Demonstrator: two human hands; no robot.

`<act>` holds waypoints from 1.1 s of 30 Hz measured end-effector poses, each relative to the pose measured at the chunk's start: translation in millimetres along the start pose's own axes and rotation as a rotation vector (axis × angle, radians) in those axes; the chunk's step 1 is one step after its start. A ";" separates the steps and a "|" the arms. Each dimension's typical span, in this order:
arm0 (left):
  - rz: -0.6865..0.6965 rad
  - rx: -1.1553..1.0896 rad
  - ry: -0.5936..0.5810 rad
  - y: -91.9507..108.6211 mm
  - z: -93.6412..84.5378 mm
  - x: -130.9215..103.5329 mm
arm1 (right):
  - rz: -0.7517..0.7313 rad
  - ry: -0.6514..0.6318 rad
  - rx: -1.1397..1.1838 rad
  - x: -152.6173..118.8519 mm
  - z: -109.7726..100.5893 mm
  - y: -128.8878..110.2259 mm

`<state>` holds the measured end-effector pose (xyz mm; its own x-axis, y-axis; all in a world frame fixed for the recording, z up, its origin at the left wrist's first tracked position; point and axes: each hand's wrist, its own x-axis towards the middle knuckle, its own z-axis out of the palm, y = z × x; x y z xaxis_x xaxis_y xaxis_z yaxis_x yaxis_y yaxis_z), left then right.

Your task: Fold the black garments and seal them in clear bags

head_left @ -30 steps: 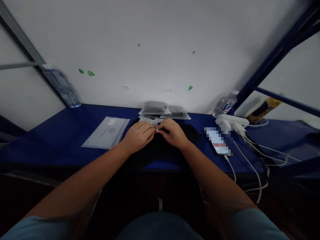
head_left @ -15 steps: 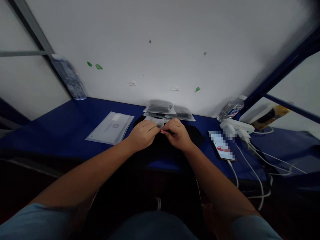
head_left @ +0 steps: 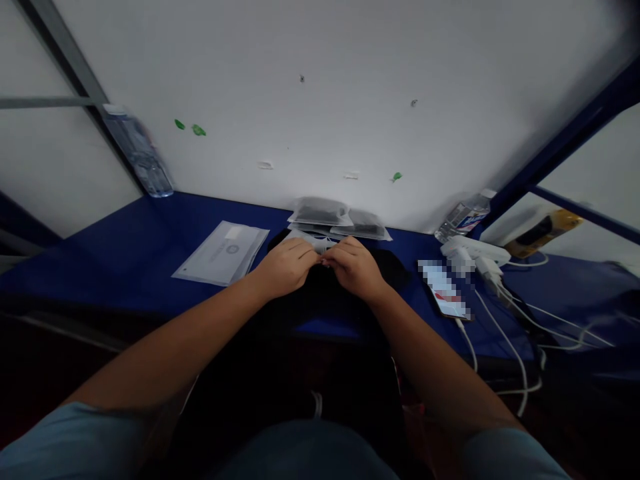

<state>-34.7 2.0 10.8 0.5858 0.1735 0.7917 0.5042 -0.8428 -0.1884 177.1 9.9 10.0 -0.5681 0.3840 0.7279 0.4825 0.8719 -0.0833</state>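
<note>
Blue table (head_left: 125,267) unchanged — hands (head_left: 320,265) still pinching together.

My tabletop (head_left: 125,247) was deep blue, and the cloth (head_left: 385,267) under my hands was black. The flat packet (head_left: 223,252) was pale grey with a white label, and the pouches (head_left: 320,212) were clear over dark contents. The cables (head_left: 505,333) were white.

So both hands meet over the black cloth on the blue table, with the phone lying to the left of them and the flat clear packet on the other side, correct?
Not quite. The head view shows the phone to the right of the left hand and right hand, plugged into a white cable. The flat clear packet lies on the left. Both hands do meet over the black cloth on the blue table.
</note>
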 end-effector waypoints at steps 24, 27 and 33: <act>-0.034 -0.042 0.078 1.3 -0.5 2.9 | 0.087 0.129 0.341 5.4 -7.1 -6.5; -0.032 -0.088 0.073 1.4 2.0 0.1 | 0.100 0.084 0.373 3.2 -6.2 -5.7; -0.057 -0.146 0.068 0.1 3.0 -2.8 | 0.139 0.055 0.354 -0.8 -4.6 -3.5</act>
<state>-34.3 3.0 6.9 0.5122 0.1929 0.8369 0.4352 -0.8984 -0.0593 178.9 5.1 12.9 -0.4724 0.4976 0.7275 0.2868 0.8673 -0.4069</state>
